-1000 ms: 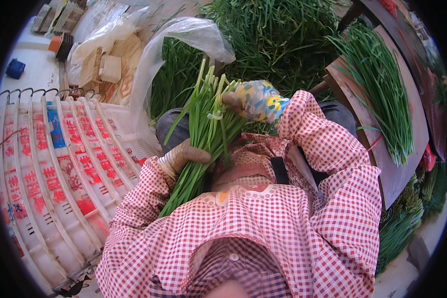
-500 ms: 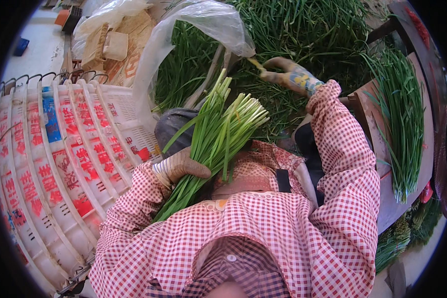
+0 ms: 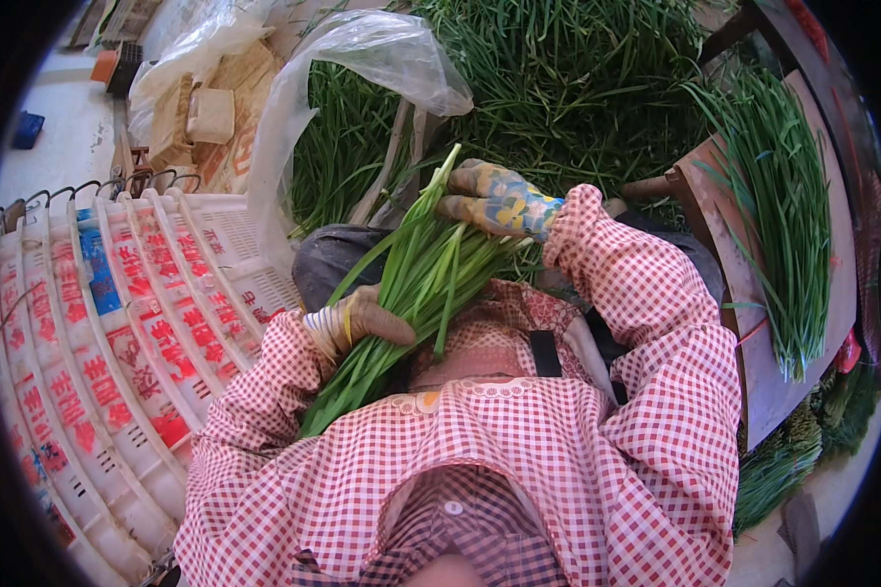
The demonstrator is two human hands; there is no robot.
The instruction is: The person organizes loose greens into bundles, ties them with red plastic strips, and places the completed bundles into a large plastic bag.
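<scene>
My left hand (image 3: 367, 318), in a brown-palmed glove with a striped cuff, is closed round a bunch of long green chives (image 3: 426, 284) held slantwise over my lap. My right hand (image 3: 494, 199) wears a soiled glove with a blue and yellow flower pattern. Its fingers are closed at the upper, pale stem ends of that bunch and cover most of them. One cluster of stems sticks up past the fingertips. What lies under the right palm is hidden.
Loose chives (image 3: 568, 78) lie heaped ahead, beside a clear plastic bag (image 3: 387, 49). A tied-looking bundle (image 3: 783, 215) rests on a board (image 3: 710, 201) at right. A white plastic crate (image 3: 220, 313) with red markings stands left. Cardboard (image 3: 255, 88) lies far left.
My right hand has come back from the heap, moving left and nearer, onto the stem ends. The small yellowish strip at its fingertips is out of sight. My left hand keeps its hold.
</scene>
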